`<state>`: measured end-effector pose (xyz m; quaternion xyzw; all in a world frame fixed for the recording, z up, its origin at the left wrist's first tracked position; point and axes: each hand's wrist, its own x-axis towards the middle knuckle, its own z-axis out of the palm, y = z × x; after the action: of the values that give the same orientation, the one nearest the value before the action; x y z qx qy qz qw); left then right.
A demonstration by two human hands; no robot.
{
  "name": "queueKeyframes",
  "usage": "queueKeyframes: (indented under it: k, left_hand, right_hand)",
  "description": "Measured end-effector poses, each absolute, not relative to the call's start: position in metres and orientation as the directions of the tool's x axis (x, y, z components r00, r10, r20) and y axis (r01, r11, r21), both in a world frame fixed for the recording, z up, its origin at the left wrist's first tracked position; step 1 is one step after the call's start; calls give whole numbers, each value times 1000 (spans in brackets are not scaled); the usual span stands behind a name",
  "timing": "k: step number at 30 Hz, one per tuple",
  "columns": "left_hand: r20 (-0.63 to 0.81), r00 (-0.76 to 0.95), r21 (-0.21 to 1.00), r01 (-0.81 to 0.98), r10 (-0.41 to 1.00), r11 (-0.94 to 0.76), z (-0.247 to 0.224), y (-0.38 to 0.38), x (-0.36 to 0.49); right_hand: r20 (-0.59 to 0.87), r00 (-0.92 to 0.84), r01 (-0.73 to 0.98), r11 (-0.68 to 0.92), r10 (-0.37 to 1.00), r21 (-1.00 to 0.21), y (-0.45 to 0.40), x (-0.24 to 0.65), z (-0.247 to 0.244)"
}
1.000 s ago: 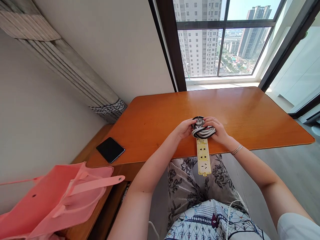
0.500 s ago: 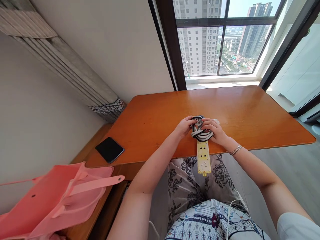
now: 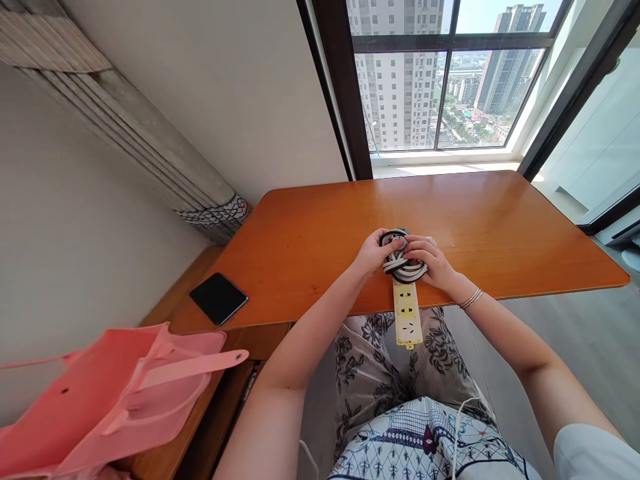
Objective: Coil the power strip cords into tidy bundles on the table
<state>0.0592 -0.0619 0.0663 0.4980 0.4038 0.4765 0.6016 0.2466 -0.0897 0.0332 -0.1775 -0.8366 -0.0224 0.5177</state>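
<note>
A coiled black and grey-white power cord (image 3: 405, 269) is held between my two hands over the near edge of the table. My left hand (image 3: 375, 251) is closed on the left side of the coil, its thumb lying across the top. On the right side my right hand (image 3: 431, 261) has its fingers bent around the loops. A yellowish power strip (image 3: 408, 315) lies under the coil and sticks out past the table edge above my lap, its sockets facing up. The coil covers its far end.
The orange-brown wooden table (image 3: 310, 227) spreads out in front of me. A black phone (image 3: 219, 298) lies at its left side. An open pink bag (image 3: 150, 387) stands at the lower left. Behind the table is a window (image 3: 450, 87).
My left thumb has moved right, further over the middle of the coil. My right hand and the power strip stay nearly in place.
</note>
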Motion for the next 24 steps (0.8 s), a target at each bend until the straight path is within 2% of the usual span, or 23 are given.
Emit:
queueKeyframes:
  k: [7,11,14,19,24]
  left_hand:
    - [35,196,996,-83,980,-19,70,-67,59]
    - [34,266,998,-51,963,-21,72,-63,52]
    - [18,324,996,-94,946,13,73,-58,49]
    - [-9,254,988,-147,967,47,67,-57,54]
    - [77,226,991,-127,971,-49,65,-62,57]
  right_hand:
    - [873,-416,302,944,254,-131,-90,248,31]
    - [861,-436,271,951,262,-152,-92,248,34]
    - [839,-461,272,946,288,-175,-92,248,36]
    - [808,-470,310,924,355,-226,-90,250,31]
    - [805,-508,364,924,306,-121,-91,249,28]
